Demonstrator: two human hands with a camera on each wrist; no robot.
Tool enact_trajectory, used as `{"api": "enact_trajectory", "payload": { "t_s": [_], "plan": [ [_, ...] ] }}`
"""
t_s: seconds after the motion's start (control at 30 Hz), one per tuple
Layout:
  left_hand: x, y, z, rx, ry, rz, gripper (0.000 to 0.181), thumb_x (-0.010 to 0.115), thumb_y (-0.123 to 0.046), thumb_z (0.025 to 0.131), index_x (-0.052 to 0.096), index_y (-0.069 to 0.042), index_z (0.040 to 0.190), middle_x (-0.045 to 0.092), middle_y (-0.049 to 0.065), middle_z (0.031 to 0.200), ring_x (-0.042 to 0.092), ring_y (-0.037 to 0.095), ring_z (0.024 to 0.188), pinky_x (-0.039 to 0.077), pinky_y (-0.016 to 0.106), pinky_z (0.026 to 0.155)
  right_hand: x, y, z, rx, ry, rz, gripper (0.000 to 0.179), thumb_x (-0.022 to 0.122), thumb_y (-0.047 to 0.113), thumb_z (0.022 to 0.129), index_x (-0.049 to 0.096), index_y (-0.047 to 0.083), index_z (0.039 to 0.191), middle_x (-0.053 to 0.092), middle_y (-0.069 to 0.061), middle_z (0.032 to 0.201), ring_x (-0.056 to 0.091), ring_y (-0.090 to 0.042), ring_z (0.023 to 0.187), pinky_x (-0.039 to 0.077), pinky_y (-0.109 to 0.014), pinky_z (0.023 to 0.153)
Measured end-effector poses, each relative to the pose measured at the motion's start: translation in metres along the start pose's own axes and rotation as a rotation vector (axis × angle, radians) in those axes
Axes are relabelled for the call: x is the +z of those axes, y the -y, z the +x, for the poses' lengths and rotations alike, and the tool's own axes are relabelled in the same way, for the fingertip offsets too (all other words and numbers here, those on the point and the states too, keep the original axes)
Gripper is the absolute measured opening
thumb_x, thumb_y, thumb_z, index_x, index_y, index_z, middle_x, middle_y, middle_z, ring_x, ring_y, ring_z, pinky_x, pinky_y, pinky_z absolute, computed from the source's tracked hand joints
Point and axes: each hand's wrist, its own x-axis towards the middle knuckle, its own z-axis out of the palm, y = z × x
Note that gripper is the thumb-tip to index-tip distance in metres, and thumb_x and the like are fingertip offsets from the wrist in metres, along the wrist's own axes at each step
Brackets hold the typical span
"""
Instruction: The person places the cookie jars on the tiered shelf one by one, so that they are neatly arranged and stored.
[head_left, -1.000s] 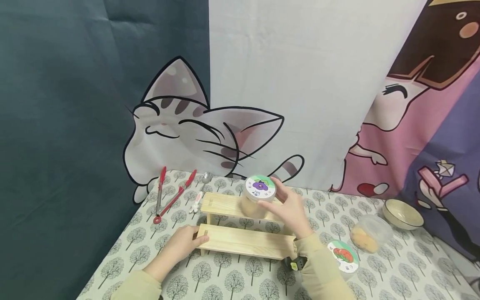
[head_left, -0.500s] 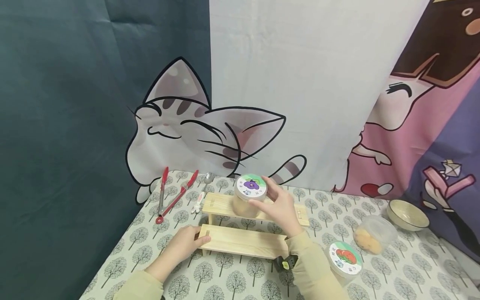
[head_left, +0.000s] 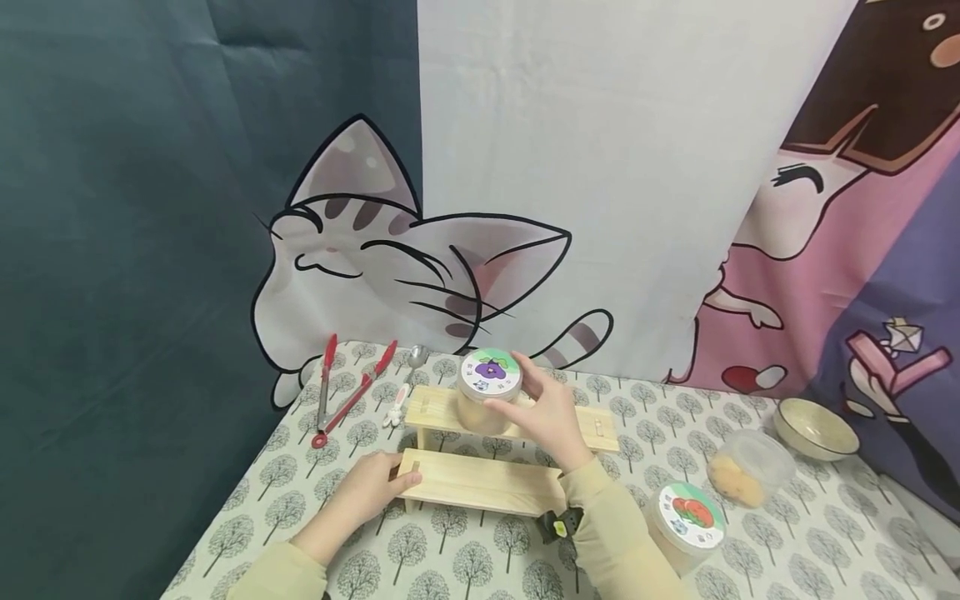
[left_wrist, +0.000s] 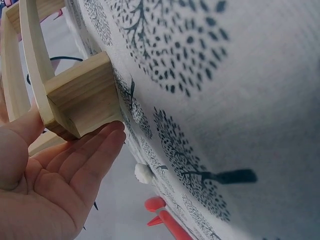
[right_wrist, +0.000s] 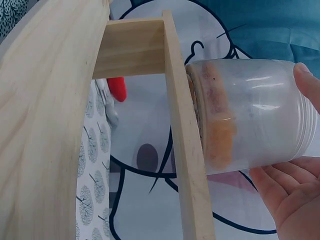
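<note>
On the upper board (head_left: 438, 408) of the stand (head_left: 525, 492), behind and above the lower board (head_left: 465, 479): a jar (head_left: 480, 412), with the right hand (head_left: 551, 417) at its right side. At the lower board's left end, the left hand (head_left: 371, 483); farther back and left on the tablecloth (head_left: 262, 533), tongs (head_left: 347, 409), with a spoon (head_left: 396, 408) between tongs and stand. To the right, a second jar (head_left: 686, 527) nearest, then a container (head_left: 750, 471), then a bowl (head_left: 816, 429).

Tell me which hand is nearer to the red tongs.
Left. The left hand is in front of the tongs; the right hand, on the jar, is farther right.
</note>
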Motion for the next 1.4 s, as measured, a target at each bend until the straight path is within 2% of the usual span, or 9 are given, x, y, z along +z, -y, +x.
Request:
{"api": "enact_trajectory", "payload": {
  "t_s": [0.13,0.47,0.83,0.9,1.0,1.13,1.4],
  "plan": [
    [0.001,0.000,0.000,0.000,0.000,-0.001,0.046,0.069,-0.035,0.084,0.067,0.003,0.109,0.068,0.021,0.104,0.063,0.040,0.100,0.049,0.054,0.088,0.001,0.000,0.002,0.023,-0.004,-0.012,0.091,0.084,0.046,0.064,0.046,0.014,0.140,0.054,-0.009,0.135,0.057,-0.023,0.119,0.045,-0.032,0.099],
    [0.001,0.000,0.000,0.003,0.002,0.001,0.046,0.069,-0.035,0.085,0.067,0.003,0.111,0.068,0.021,0.106,0.063,0.041,0.101,0.048,0.055,0.089,0.007,-0.002,0.008,0.016,-0.006,0.039,0.090,0.087,0.037,0.064,0.047,0.006,0.139,0.055,-0.014,0.133,0.058,-0.025,0.118,0.046,-0.029,0.097],
    [0.000,0.000,0.001,0.003,0.003,0.008,0.046,0.069,-0.035,0.084,0.067,0.002,0.110,0.068,0.021,0.104,0.063,0.040,0.099,0.049,0.054,0.087,0.008,-0.002,0.009,0.034,0.006,0.043,0.092,0.085,0.040,0.065,0.044,0.010,0.141,0.053,-0.012,0.136,0.057,-0.024,0.120,0.045,-0.029,0.099],
    [-0.001,-0.001,0.001,0.006,0.008,0.014,0.043,0.069,-0.035,0.084,0.068,0.000,0.108,0.069,0.018,0.101,0.065,0.038,0.097,0.050,0.053,0.086,0.007,-0.002,0.008,0.035,0.012,0.042,0.093,0.085,0.039,0.066,0.041,0.010,0.143,0.050,-0.012,0.139,0.055,-0.024,0.122,0.044,-0.029,0.100],
    [-0.002,-0.003,0.002,0.014,0.021,0.018,0.037,0.069,-0.034,0.084,0.069,-0.003,0.104,0.070,0.011,0.090,0.066,0.028,0.083,0.053,0.049,0.079,0.006,-0.002,0.004,0.047,0.026,0.035,0.095,0.084,0.038,0.068,0.036,0.009,0.145,0.046,-0.011,0.143,0.051,-0.025,0.126,0.041,-0.030,0.102],
    [-0.002,-0.005,0.003,0.016,0.034,0.014,0.032,0.070,-0.033,0.083,0.070,-0.005,0.100,0.068,0.004,0.079,0.061,0.016,0.069,0.054,0.043,0.072,0.003,-0.004,0.000,0.061,0.041,0.024,0.095,0.083,0.036,0.069,0.035,0.008,0.146,0.043,-0.010,0.145,0.047,-0.026,0.129,0.039,-0.031,0.104],
    [-0.004,-0.005,0.003,0.000,0.047,0.022,0.033,0.069,-0.034,0.083,0.070,-0.006,0.101,0.068,0.005,0.081,0.062,0.017,0.072,0.053,0.046,0.075,-0.004,-0.008,-0.003,0.054,0.043,0.022,0.094,0.080,0.042,0.071,0.035,0.007,0.146,0.039,-0.007,0.148,0.044,-0.024,0.132,0.039,-0.029,0.104]
  ]
}}
